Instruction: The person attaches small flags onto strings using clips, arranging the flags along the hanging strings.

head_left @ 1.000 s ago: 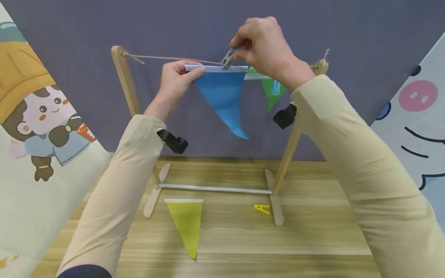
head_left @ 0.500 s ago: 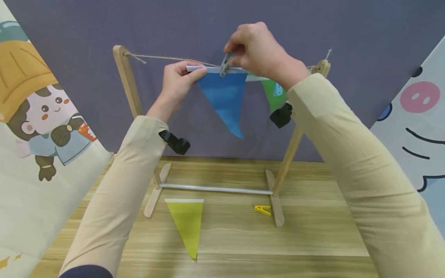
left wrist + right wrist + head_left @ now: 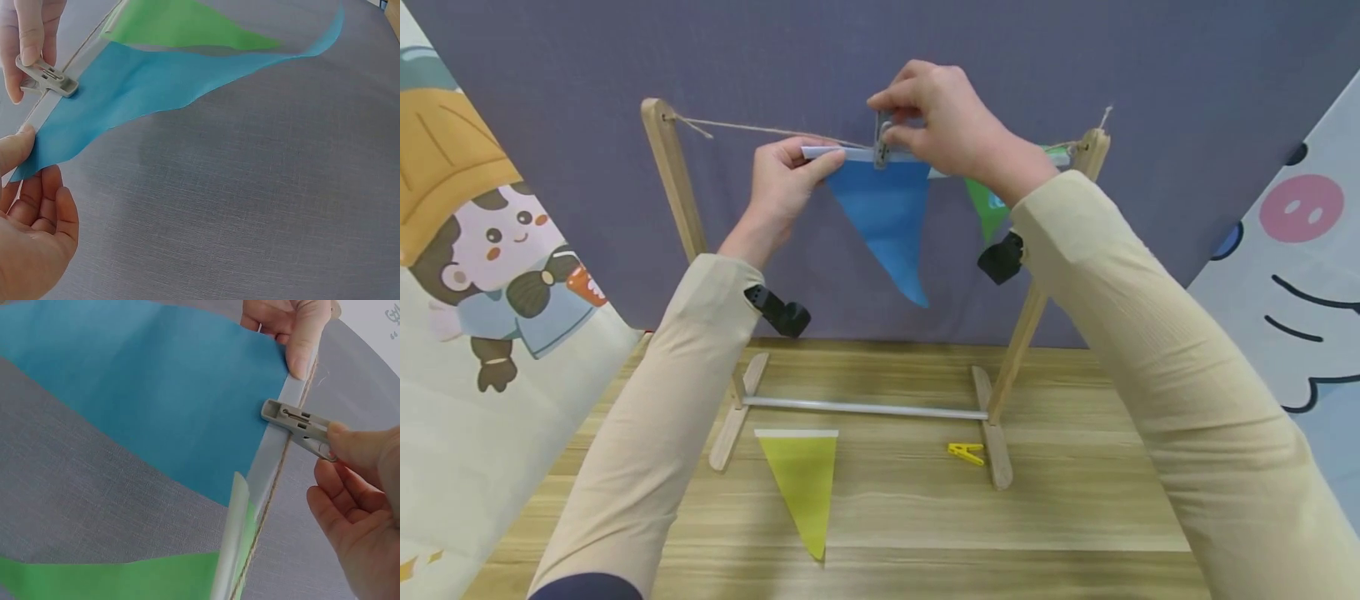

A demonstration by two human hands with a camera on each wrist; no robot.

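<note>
A blue pennant [image 3: 887, 217] with a white top band hangs at the twine [image 3: 752, 127] strung between two wooden posts. My left hand [image 3: 782, 187] pinches the left end of its white band between thumb and fingers. Near the middle of that band, a grey clothespin [image 3: 297, 424] straddles the band and the twine. My right hand [image 3: 947, 125] pinches the clothespin's handle end, thumb on one side and fingers on the other. Behind and to the right, a green pennant [image 3: 987, 208] hangs on the twine, partly hidden by my right wrist.
A yellow pennant [image 3: 801, 492] lies on the wooden table [image 3: 1075, 500], and a yellow clothespin [image 3: 966, 452] lies beside the stand's right foot [image 3: 997, 454]. A pale rod [image 3: 865, 407] joins the stand's feet low down. Printed panels [image 3: 1262, 333] flank both sides.
My right hand has come down and left, and the grey clothespin has turned from slanted to nearly upright, lower over the white band. My left hand has barely shifted.
</note>
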